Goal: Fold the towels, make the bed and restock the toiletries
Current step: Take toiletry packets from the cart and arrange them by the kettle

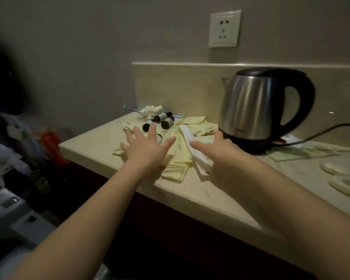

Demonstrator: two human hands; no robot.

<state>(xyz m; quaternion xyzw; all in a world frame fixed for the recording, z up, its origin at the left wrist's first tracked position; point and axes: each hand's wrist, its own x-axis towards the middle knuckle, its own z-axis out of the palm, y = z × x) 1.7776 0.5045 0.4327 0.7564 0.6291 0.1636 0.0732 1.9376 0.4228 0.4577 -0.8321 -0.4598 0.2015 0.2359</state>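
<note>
Risking, probably, sweeping some of the pale packets [177,158] over the front edge of the counter [93,147], these lying loose and overlapping, not far from that edge. Risking also setting the small dark bottles [165,120] rolling toward the left end of the counter, being round and lying on their sides just behind the left hand [148,147]. Possibly nudging the kettle [251,110] too, with the right hand [215,151] being so near its black base, and so tugging its cord [321,131].

Reaching forward with both bare arms, palms down, over the heap of toiletries lying between the bottles and the kettle. Holding the left hand flat, fingers straight and spread wide, one fingertip almost at a bottle. Holding the right hand open as well, thumb stretching toward the left hand, the other fingers pointing at the kettle base and partly hidden, so not telling their spread for certain. Gripping nothing in either hand. Touching the packets or only hovering above them: not possible to tell.
</note>
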